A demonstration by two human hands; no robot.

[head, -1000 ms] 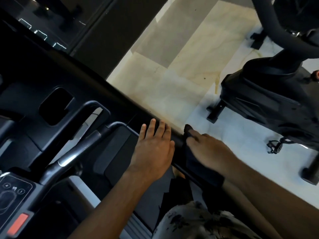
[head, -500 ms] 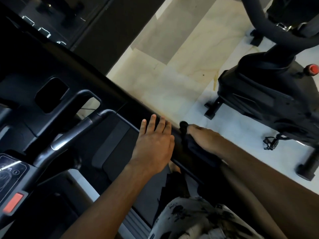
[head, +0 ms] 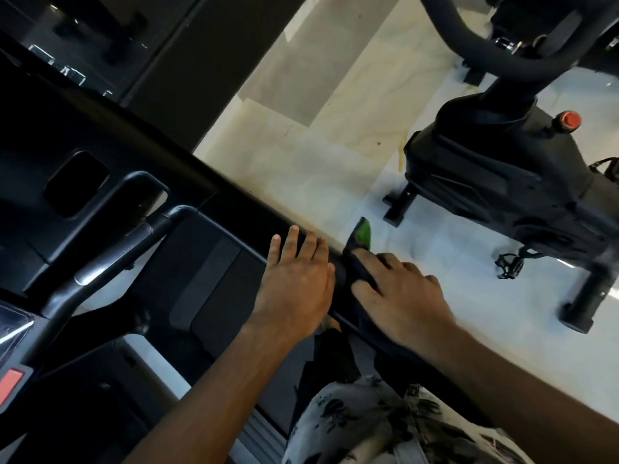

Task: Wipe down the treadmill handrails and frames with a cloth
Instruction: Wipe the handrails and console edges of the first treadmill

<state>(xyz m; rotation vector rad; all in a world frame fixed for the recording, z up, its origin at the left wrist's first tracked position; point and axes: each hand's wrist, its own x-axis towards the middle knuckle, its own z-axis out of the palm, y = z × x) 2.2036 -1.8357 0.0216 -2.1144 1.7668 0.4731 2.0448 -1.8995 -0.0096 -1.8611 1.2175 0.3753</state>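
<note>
The treadmill's black right handrail [head: 241, 209] runs diagonally from upper left to lower right. My left hand [head: 294, 283] rests flat on it, fingers straight and pointing up the rail. Just to its right, my right hand [head: 402, 296] holds a dark cloth [head: 360, 241] against the rail. The thumb and forefinger lie along the cloth and the other fingers bend over the rail's outer side. A green corner of the cloth sticks out past the fingertips. The rest of the cloth is under my hand.
The treadmill console [head: 77, 182] with inner grip bars [head: 110, 262] and a red stop button [head: 11, 385] fills the left. A black exercise bike [head: 502, 182] with a red knob [head: 570, 120] stands on the pale floor at the right. My patterned shorts [head: 385, 426] show at the bottom.
My right hand has shifted on the rail, its fingers spreading more over the cloth, and a green corner of the cloth now shows. My left hand stays flat on the rail.
</note>
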